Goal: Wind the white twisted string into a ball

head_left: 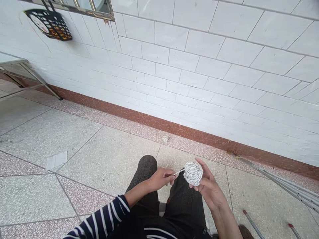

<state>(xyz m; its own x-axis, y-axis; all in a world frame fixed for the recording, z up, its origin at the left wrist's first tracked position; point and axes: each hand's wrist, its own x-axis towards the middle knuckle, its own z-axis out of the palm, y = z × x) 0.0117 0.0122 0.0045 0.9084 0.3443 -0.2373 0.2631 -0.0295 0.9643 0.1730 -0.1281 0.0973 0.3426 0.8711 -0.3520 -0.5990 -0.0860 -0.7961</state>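
A round ball of white cord with dark flecks (pixel 193 173) sits in my right hand (pixel 208 186), whose thumb and fingers curve around its right side and underside. From the ball's left side a short strand of cord (pixel 179 171) runs to my left hand (pixel 162 179). The left fingers pinch that strand, a little apart from the ball. Both hands are above my knees, and dark trousers show beneath them. A striped sleeve covers my left forearm.
On the floor by the wall lies a small whitish ball (pixel 165 138). A pale sheet (pixel 56 160) lies at left. Metal poles (pixel 279 181) rest along the right. A metal-framed table (pixel 32 74) stands far left, below a hanging black basket (pixel 48 25). White tiles cover the wall.
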